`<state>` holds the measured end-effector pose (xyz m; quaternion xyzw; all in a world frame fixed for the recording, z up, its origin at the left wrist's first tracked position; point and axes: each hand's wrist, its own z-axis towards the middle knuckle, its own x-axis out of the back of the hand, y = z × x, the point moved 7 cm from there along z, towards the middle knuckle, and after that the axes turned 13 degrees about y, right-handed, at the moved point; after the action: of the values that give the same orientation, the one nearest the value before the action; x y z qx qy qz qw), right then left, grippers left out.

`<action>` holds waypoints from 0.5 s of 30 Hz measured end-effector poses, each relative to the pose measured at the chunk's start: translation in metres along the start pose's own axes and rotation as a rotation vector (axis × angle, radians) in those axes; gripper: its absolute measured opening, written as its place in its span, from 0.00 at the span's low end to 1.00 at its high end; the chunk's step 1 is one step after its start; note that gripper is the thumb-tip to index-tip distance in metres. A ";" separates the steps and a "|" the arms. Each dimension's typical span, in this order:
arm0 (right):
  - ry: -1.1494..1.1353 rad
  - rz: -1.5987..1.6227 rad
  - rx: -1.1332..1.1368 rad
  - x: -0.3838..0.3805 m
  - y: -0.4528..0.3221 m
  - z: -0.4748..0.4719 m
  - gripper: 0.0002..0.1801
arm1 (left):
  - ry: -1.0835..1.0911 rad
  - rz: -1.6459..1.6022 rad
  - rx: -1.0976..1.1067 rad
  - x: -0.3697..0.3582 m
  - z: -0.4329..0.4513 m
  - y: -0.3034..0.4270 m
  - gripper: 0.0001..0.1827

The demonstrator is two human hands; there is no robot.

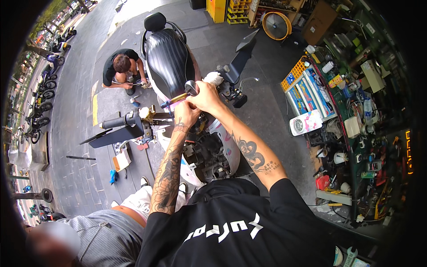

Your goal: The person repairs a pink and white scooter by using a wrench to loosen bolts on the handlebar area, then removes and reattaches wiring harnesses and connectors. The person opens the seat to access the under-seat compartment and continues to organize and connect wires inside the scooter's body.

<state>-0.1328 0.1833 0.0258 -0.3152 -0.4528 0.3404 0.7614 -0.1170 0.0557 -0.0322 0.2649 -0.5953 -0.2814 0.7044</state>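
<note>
A scooter with a quilted black seat [168, 60] stands before me, its front panels [195, 167] off and wires and parts bare. Both my hands meet over the middle of the handlebar area. My left hand [187, 113] has its fingers curled by the lower end of a purple and gold metal rod [178, 99]; its fingertips are hidden. My right hand [206, 95] is closed around a part beside a round dark knob [190, 87], just above my left hand. What exactly each hand grips cannot be told. A black handlebar grip [113, 123] lies at left, with a black hand guard [116, 136] below it.
A person [121, 70] crouches left of the scooter with a tool. Another person in a grey top [103, 230] stands close at my left. An open cardboard box [122, 162] lies on the floor. At right are a cluttered workbench [348, 143] and a yellow fan [276, 26].
</note>
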 end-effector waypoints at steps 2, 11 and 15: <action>0.007 -0.024 0.012 0.002 -0.001 0.001 0.18 | -0.016 -0.117 -0.067 0.000 -0.002 0.007 0.19; -0.009 0.022 0.009 0.004 -0.002 -0.004 0.19 | 0.020 0.045 -0.085 0.004 -0.008 0.014 0.20; 0.056 0.061 0.084 0.009 -0.003 -0.003 0.15 | 0.019 0.282 -0.066 -0.008 -0.025 0.026 0.15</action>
<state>-0.1262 0.1886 0.0318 -0.3059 -0.4067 0.3730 0.7758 -0.0907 0.0805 -0.0227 0.1580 -0.6103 -0.1967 0.7509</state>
